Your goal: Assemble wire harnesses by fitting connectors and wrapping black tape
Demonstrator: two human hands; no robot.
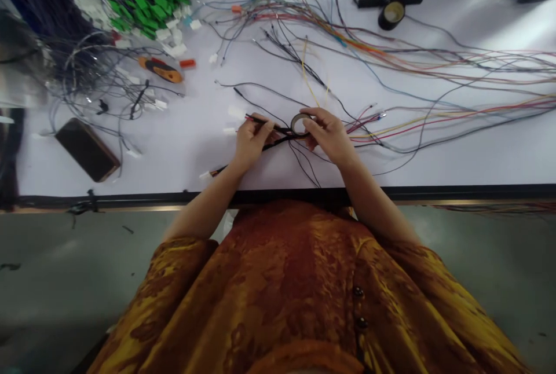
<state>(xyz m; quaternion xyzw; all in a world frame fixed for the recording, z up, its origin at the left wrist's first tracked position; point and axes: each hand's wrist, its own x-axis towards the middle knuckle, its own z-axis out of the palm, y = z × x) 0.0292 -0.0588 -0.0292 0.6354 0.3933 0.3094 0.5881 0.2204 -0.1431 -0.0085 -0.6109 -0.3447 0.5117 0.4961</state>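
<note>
My left hand [252,142] is closed around a black-wrapped wire bundle [281,129] near the table's front edge. Between the fingers of my right hand [329,135] is a small roll of black tape [298,124], held against the bundle. Two black-taped branches reach left from there, the lower one ending in a white connector [205,175]. Thin black wires [304,164] hang toward the front edge. Red and yellow wires [391,129] run off to the right from under my right hand. The fingertips partly hide where tape and bundle meet.
A phone [87,149] and an orange cutter [160,69] lie at the left. Behind them are piled wires with green connectors [150,6]. Loose coloured wires [360,41] stretch across the back and right, with another tape roll [391,15] beyond them.
</note>
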